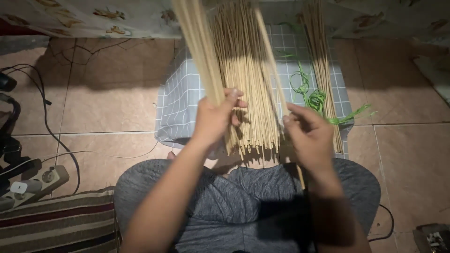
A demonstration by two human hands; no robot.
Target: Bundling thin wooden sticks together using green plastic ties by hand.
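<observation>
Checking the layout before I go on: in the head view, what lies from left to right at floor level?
Power strip → striped cushion → left hand → big stick pile → right hand → green string → small stick bundle.

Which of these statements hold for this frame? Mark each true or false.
1. The left hand holds a bunch of thin pale wooden sticks. True.
2. The right hand is empty and resting on the knee. False: its grip pinches a single thin stick, raised in front of the person.
3. The large pile of sticks lies on a grey checked cloth. True.
4. A red ribbon lies beside the sticks. False: it is a green plastic strip.
5. A white power strip lies on the tiled floor on the person's left. True.
</observation>
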